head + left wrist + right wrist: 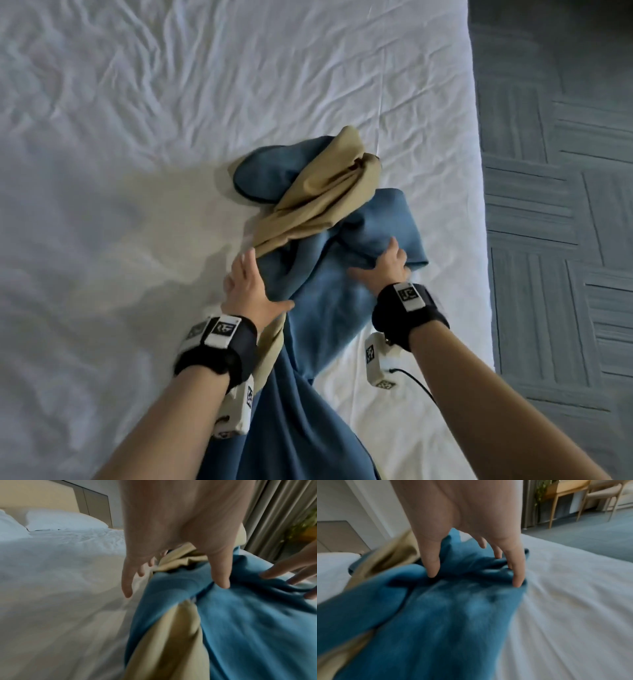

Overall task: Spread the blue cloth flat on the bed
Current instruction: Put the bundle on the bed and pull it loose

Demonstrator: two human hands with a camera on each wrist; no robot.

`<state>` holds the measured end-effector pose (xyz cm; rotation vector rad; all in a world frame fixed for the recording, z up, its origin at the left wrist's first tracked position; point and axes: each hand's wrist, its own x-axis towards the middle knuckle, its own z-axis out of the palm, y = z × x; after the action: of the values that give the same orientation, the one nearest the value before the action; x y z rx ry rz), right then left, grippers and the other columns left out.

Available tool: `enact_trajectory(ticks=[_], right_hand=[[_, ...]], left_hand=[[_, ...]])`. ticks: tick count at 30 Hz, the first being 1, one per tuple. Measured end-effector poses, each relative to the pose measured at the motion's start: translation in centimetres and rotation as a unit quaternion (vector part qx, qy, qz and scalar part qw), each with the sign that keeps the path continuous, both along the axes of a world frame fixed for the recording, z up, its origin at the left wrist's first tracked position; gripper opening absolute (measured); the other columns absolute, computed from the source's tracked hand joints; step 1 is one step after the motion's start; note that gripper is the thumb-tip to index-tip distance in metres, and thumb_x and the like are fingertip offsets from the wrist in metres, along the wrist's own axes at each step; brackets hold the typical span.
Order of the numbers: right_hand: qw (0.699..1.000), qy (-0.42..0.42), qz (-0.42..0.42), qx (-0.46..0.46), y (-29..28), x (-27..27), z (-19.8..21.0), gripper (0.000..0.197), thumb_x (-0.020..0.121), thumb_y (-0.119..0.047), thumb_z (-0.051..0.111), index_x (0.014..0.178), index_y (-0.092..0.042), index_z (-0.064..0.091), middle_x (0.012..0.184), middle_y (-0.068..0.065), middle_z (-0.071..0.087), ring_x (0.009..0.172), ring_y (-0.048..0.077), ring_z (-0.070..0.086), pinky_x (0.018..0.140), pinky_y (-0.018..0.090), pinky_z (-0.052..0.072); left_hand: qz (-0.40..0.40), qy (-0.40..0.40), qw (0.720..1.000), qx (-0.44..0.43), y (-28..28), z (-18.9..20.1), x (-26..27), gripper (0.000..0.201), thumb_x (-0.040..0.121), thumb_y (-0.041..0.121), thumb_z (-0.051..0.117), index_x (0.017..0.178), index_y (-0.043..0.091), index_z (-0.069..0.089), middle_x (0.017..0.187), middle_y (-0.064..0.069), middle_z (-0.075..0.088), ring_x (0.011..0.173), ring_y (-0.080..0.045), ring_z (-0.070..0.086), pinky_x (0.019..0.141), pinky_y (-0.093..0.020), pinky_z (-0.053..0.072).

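The blue cloth (325, 301) lies bunched and twisted on the white bed (137, 171), running from the near edge toward the right side. Its tan underside (318, 192) is folded over the top of the heap. My left hand (251, 284) rests at the cloth's left edge with fingers straight and spread, the thumb lying on the blue fabric (248, 622). My right hand (385, 265) presses on a blue fold at the right, with thumb and fingers spread and their tips pushed into the bunched cloth (445, 615). Neither hand has fabric closed inside its fingers.
The bed's right edge (479, 192) runs close beside the cloth, with grey patterned carpet (555, 205) beyond it. White pillows (60, 520) and a headboard lie at the far end. A curtain (274, 513) and a wooden desk (565, 496) stand past the bed.
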<state>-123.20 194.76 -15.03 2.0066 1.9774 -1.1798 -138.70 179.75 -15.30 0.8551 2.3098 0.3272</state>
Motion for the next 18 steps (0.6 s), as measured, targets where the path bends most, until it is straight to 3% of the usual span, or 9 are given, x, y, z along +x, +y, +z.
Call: enact_trajectory(ticks=[3,5,8,10,13,14,16,18], right_hand=[[1.0,-0.019,-0.01,-0.015,-2.1,1.2,-2.7,0.121,0.063,-0.033,0.083,0.147,-0.01,-0.001,0.148,0.016,0.021,0.134,0.038,0.028,0.112,0.042,0.023],[0.997,-0.06,0.045,0.018,-2.9,1.4,-4.0,0.131,0.056,-0.033,0.087,0.147,-0.009,-0.003,0.141,0.017,0.028,0.129,0.035,0.032,0.111,0.038,0.024],[0.982,-0.12,0.14,0.049,-2.8,0.7,-5.7,0.133,0.053,-0.031,0.088,0.147,-0.009,-0.003,0.132,0.015,0.033,0.115,0.034,0.046,0.099,0.039,0.039],[0.977,-0.122,0.175,0.031,-2.4,-0.3,-6.4,0.11,0.063,-0.02,0.084,0.142,-0.003,0.01,0.131,0.016,0.037,0.114,0.036,0.052,0.093,0.042,0.045],[0.97,-0.113,0.203,0.068,-1.3,-1.6,-6.8,0.04,0.083,-0.004,0.056,0.117,-0.002,0.034,0.12,0.022,0.055,0.109,0.042,0.057,0.085,0.044,0.047],[0.969,-0.107,0.208,0.076,-0.9,-1.7,-6.5,0.031,0.084,-0.005,0.052,0.111,-0.002,0.037,0.116,0.024,0.058,0.107,0.042,0.058,0.083,0.043,0.047],[0.977,-0.076,0.186,0.074,0.7,-1.8,-5.6,0.03,0.084,-0.013,0.057,0.107,-0.001,0.042,0.112,0.025,0.06,0.104,0.042,0.059,0.081,0.042,0.048],[0.99,0.001,0.106,0.095,3.2,-2.1,-3.6,0.032,0.083,-0.018,0.058,0.108,-0.004,0.046,0.108,0.024,0.062,0.098,0.04,0.061,0.075,0.039,0.048]], left_hand=[[0.01,-0.063,0.995,-0.077,-2.5,-2.1,1.8,0.125,0.065,0.037,0.08,0.147,0.018,-0.012,0.155,-0.019,0.007,0.139,-0.034,0.025,0.113,-0.043,0.026],[0.005,-0.043,0.994,-0.097,-3.2,-3.0,2.6,0.123,0.066,0.037,0.079,0.147,0.02,-0.012,0.151,-0.02,0.018,0.132,-0.035,0.034,0.108,-0.042,0.033],[0.015,0.012,0.997,-0.079,-3.0,-3.8,2.9,0.115,0.07,0.036,0.076,0.148,0.02,-0.007,0.142,-0.019,0.033,0.124,-0.034,0.042,0.102,-0.042,0.037],[0.026,0.029,0.997,-0.068,-2.6,-4.1,2.7,0.111,0.072,0.039,0.073,0.148,0.021,-0.005,0.14,-0.019,0.035,0.121,-0.035,0.044,0.1,-0.043,0.038],[0.046,0.025,0.997,-0.056,-2.0,-4.5,2.5,0.101,0.075,0.04,0.069,0.147,0.027,0.0,0.138,-0.02,0.04,0.116,-0.038,0.049,0.098,-0.046,0.042],[0.054,0.026,0.997,-0.043,-1.8,-4.6,2.3,0.096,0.077,0.039,0.067,0.146,0.029,0.002,0.136,-0.02,0.043,0.113,-0.038,0.052,0.095,-0.046,0.044],[0.067,0.011,0.997,-0.022,-1.3,-4.7,1.8,0.086,0.08,0.031,0.063,0.144,0.034,0.005,0.135,-0.016,0.047,0.108,-0.037,0.055,0.092,-0.045,0.047],[0.067,-0.016,0.998,-0.012,-0.7,-4.7,1.3,0.081,0.083,0.023,0.058,0.144,0.037,0.007,0.142,-0.012,0.042,0.115,-0.035,0.053,0.096,-0.045,0.045]])
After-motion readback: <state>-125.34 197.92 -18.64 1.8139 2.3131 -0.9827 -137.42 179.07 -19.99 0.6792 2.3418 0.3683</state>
